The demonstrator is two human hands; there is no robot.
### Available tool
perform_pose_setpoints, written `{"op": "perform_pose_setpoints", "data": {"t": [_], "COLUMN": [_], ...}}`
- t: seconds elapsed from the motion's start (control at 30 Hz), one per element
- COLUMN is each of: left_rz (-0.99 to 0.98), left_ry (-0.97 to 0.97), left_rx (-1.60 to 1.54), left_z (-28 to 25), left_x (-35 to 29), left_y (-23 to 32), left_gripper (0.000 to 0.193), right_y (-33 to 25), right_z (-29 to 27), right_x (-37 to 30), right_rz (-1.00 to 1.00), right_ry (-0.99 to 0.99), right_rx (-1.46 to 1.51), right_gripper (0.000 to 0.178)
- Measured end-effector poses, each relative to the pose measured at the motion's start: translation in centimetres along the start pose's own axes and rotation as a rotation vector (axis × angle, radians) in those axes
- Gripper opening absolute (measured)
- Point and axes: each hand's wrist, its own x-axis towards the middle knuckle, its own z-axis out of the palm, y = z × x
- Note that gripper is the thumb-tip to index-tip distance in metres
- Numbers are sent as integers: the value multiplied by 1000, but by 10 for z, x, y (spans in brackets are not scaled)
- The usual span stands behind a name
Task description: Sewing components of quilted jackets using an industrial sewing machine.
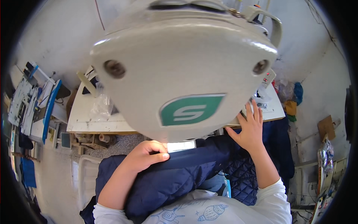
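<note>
Saw, largest of all, a cream machine head (186,67) looming over the middle of the scene. Found on the near side a navy quilted garment (167,179), bunched across the lap and running far, up to the near edge of a white table (93,125). Noted the right hand (249,127) open and spread over the table's near edge, right of the machine head, with fingertips toward the far side. Saw the left hand (152,154) closed on the garment's far edge (thumb uppermost), pinching tight. Spotted crumpled clear plastic (102,106) at the table's left.
</note>
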Motion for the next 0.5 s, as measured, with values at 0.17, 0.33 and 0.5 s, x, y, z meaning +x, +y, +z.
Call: {"op": "perform_pose_setpoints", "data": {"t": [0.17,0.33,0.5], "left_rz": [113,114,97], "left_ry": [-64,-61,-69], "left_rx": [44,9,18], "left_z": [1,3,9], "left_x": [-11,-15,-14], "left_y": [-4,-6,-8], "left_gripper": [12,13,14], "right_y": [-4,4,-36], "right_z": [-1,-13,-26], "right_x": [-2,4,0], "right_rz": [-79,37,553], "right_ry": [34,-60,-213], "right_rx": [69,433,1343], "right_gripper": [32,18,13]}}
